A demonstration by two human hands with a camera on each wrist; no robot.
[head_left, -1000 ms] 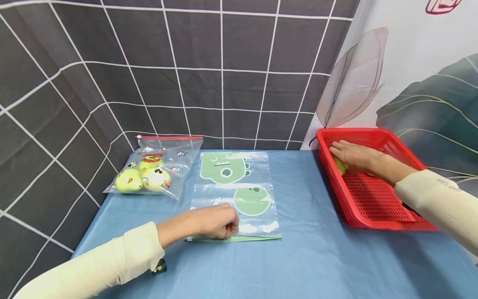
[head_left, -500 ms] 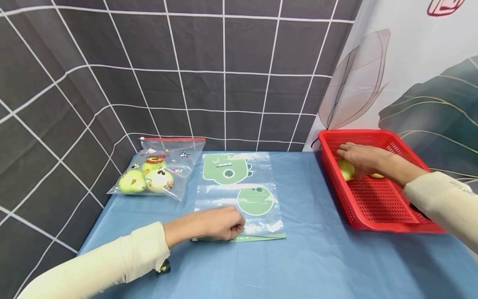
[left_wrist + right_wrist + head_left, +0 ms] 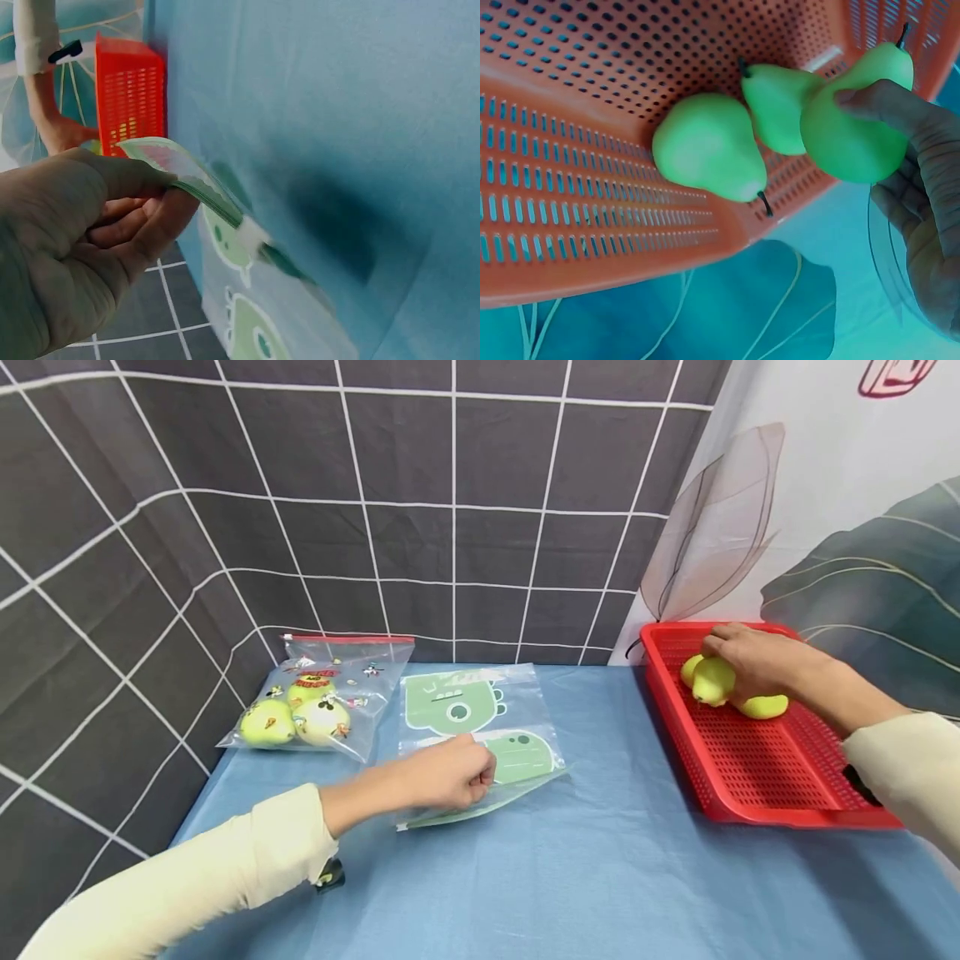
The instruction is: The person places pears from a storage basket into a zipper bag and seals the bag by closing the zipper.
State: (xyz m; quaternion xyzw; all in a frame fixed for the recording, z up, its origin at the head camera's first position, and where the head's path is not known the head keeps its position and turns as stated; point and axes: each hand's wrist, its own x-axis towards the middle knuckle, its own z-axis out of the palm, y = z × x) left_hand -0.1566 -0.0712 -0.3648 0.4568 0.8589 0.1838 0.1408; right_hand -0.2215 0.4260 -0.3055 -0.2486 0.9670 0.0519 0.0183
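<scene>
Yellow-green and smooth, one pear (image 3: 713, 682) is grasped in the person's right hand (image 3: 765, 662), within the outline of a red perforated basket (image 3: 750, 768); whether it is clear of the basket floor I cannot tell. From the right wrist, the thumb lies across its front near the neck, with other fingers (image 3: 894, 204) curled behind. That view also shows its plump base and short dark stem (image 3: 903, 36), the stem hard to make out in the head view, where the hand hides part of the fruit. Two more pears (image 3: 709, 146) lie near it in the basket.

Well to the left, a clear zip bag (image 3: 450, 697) printed with green cartoon shapes lies on the blue-covered table (image 3: 585, 877), its green zip edge lifted off the cloth. The left hand (image 3: 453, 772) pinches that edge between thumb and finger, plain in the left wrist view, while the head view gives mostly knuckles. Farther left, by a dark grid-patterned backdrop (image 3: 487, 543), a red-zipped bag (image 3: 386, 685) holds yellow-green fruits (image 3: 267, 722).
</scene>
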